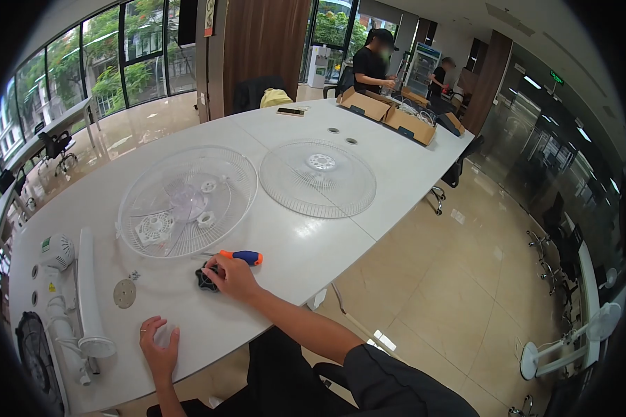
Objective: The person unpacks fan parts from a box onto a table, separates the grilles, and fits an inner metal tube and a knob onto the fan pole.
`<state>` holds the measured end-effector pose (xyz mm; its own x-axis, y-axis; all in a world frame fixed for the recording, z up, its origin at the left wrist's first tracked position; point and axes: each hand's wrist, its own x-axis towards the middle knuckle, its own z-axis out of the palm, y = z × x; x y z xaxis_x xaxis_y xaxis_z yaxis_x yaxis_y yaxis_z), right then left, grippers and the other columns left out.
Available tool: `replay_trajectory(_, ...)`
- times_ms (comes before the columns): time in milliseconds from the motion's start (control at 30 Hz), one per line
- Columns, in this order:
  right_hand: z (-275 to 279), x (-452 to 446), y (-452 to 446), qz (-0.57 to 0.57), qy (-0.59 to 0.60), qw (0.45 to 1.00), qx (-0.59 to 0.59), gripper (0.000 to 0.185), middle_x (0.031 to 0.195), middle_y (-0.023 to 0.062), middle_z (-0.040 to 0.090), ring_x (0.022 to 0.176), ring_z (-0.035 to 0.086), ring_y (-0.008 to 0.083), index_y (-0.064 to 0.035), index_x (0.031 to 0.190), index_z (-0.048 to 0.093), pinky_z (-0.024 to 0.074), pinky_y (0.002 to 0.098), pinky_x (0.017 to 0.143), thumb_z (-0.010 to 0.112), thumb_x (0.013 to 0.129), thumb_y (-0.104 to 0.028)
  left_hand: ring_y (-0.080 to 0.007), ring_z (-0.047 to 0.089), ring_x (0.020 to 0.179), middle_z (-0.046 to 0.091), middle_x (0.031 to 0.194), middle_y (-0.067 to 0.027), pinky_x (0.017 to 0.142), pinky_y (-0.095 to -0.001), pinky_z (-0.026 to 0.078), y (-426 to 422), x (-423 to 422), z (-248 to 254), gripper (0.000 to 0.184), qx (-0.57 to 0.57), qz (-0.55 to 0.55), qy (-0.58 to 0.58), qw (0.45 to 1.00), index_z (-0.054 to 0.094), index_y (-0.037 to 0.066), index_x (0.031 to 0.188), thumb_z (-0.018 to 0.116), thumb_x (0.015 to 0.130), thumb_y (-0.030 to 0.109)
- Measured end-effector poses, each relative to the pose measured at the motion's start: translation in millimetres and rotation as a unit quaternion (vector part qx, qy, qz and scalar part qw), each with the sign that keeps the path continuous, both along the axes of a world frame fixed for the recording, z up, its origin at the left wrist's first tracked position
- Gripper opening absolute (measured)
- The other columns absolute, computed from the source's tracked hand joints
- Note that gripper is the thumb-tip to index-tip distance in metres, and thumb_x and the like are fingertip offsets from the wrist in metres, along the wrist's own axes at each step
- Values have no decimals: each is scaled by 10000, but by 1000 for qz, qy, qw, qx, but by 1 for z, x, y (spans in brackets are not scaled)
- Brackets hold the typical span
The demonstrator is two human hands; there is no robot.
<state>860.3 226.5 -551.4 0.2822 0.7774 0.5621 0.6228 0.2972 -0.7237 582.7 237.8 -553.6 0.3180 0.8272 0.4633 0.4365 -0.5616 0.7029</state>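
My right hand [234, 279] has its fingers closed on a black star-shaped knob [204, 279] at the table's near side. Just beyond that hand lies a screwdriver [249, 258] with a blue and orange handle, its shaft partly hidden by the fan grille rim and hand. My left hand [161, 347] rests by the near table edge, fingers curved and apart, holding nothing. A flat round disc [124, 294] lies beyond it, beside a few small metal pieces [134, 276]. Farther back, a clear fan grille [245, 187] holds a transparent fan blade [186, 200] and white plastic parts.
A second fan grille [318, 178] lies flat to the right. A white motor housing [57, 251], a white pole [90, 295] and a black round base [33, 358] occupy the left end. Open cardboard boxes [365, 105] and a phone [291, 111] sit at the back, near a person [370, 66].
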Motion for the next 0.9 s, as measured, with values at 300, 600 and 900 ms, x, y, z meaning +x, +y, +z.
replay_trajectory(300, -8, 1, 4, -48, -25, 998, 40, 187, 524, 66, 542, 453, 528, 189, -65, 950, 671, 401, 318, 475, 736, 840, -200, -324, 612, 1011, 651, 1079, -170, 873, -399, 490, -4, -6, -4, 259, 14, -9, -35, 999, 662, 17, 957, 766, 729, 83)
replay_trajectory(600, -33, 6, 12, -85, -57, 991, 84, 185, 568, -36, 500, 506, 380, 57, -17, 986, 663, 302, 257, 468, 668, 923, -191, -179, 624, 664, 664, 771, -59, 620, -307, 493, -97, -212, 36, 180, 90, 208, -37, 973, 696, 60, 910, 778, 765, 129)
replay_trajectory(900, -12, -27, -24, -67, 39, 994, 70, 345, 630, -19, 527, 553, 366, 45, 32, 1242, 517, 267, 222, 500, 516, 1004, -218, -199, 630, 825, 601, 1085, -174, 624, -338, 578, -21, -497, -1, 718, -217, 576, -295, 731, 516, -61, 1188, 788, 777, 460)
